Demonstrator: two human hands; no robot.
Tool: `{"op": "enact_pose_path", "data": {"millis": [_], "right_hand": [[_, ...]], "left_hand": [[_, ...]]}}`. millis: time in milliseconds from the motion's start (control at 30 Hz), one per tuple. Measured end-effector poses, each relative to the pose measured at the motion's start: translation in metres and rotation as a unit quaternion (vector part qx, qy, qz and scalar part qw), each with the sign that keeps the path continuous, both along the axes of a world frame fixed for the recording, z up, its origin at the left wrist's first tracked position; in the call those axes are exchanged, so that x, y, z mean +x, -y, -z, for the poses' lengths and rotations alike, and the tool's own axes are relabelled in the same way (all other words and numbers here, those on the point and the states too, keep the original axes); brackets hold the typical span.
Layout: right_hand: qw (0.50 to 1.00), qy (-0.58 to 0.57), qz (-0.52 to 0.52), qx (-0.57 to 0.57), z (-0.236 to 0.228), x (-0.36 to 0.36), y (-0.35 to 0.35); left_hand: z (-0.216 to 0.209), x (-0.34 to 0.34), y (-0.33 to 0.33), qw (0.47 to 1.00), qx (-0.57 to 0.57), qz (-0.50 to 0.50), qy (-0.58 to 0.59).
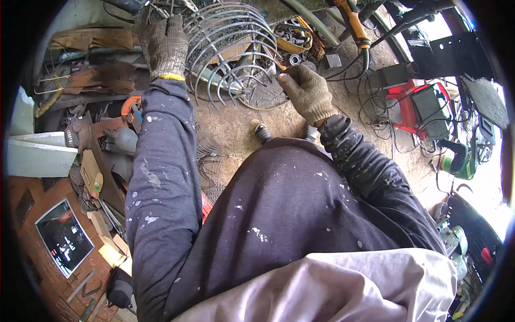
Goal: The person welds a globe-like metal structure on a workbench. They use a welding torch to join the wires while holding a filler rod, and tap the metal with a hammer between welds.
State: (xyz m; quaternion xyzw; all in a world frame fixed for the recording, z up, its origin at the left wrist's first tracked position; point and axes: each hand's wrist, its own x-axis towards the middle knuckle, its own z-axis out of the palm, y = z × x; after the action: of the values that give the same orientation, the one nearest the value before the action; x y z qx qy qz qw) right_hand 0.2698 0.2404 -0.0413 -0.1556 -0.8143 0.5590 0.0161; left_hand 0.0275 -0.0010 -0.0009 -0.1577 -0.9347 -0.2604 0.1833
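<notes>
A cage of curved metal rods (pixel 219 56) sits between the person's gloved hands, above the floor (pixel 228 131). The left hand (pixel 167 48) is at its left side, the right hand (pixel 308 95) by its right; whether either grip holds a rod cannot be told. An orange power tool (pixel 351 21) lies farther right.

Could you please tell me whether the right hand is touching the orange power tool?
Apart: the head view plainly shows floor between the right hand and the orange power tool.
</notes>
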Motion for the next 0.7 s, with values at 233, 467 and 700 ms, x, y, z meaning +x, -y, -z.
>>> {"op": "enact_pose_path", "data": {"millis": [233, 467, 700], "right_hand": [[0.996, 0.012, -0.074, -0.048, 0.005, 0.006, 0.014], [0.995, 0.009, -0.069, -0.068, 0.023, 0.000, 0.013], [0.991, -0.050, -0.063, -0.104, 0.049, -0.004, 0.019]], "left_hand": [[-0.034, 0.043, 0.005, 0.988, 0.139, -0.062, 0.024], [-0.063, 0.171, 0.015, 0.931, 0.309, -0.079, 0.180], [-0.007, 0.238, 0.006, 0.951, 0.237, -0.078, 0.181]]}}
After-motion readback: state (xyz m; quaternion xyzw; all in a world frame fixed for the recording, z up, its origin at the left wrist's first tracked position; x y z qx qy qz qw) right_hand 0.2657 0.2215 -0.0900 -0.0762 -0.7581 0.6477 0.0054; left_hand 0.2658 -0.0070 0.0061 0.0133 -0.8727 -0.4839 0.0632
